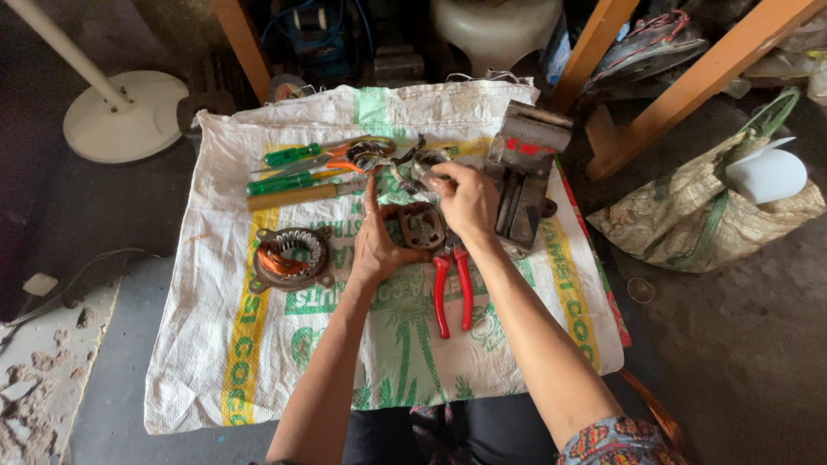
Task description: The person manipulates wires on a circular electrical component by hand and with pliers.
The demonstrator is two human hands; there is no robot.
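The left hand (376, 245) cradles a small motor end plate (420, 226), its fingers curved around the left edge and the thumb rising along that edge. The plate is a squarish, rust-brown metal piece with rounded corner lugs and a round opening in the middle, dull and worn all over. The right hand (465, 200) comes over the plate's top right corner, its fingers pinched narrow on a thin piece of bent metal (422, 169) just above the plate; what exactly the fingertips grip cannot be told. Just below the right fingers lie red-handled pliers (451, 288), handles pointing toward the person. Left of the left fingers rests a motor stator (291, 257), a ring of laminated steel with orange-copper windings inside. Beyond the fingers lie green-handled screwdrivers (293, 169) and orange-handled cutters (360, 156), side by side. Just right of the right hand stands a grey metal bench vise (525, 164) with a red mark on its top. Everything lies on a white woven sack (215, 362) printed in green and yellow, spread on the floor.
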